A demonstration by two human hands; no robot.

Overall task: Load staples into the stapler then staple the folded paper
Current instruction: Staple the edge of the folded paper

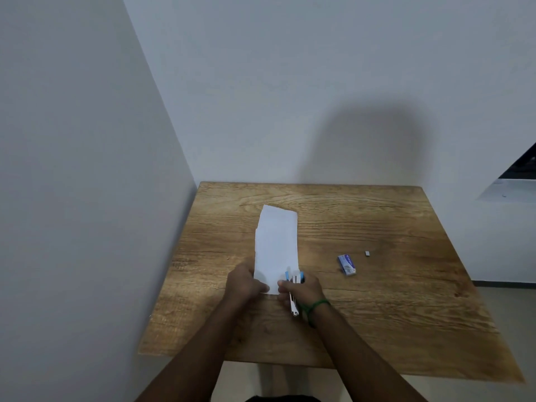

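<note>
A long white folded paper (pixel 277 242) lies lengthwise on the wooden table (pixel 377 314). My left hand (pixel 245 282) grips its near left corner. My right hand (pixel 304 288) is closed around a blue and white stapler (pixel 294 285), whose front end sits at the paper's near right corner. The stapler's metal rear sticks out below my palm. A small blue staple box (pixel 347 264) lies on the table to the right, apart from both hands. Beyond it rests a tiny strip of staples (pixel 367 253).
Grey walls stand close behind and to the left of the table. A dark window opening (pixel 522 166) shows at the far right. The floor shows beyond the table's right edge.
</note>
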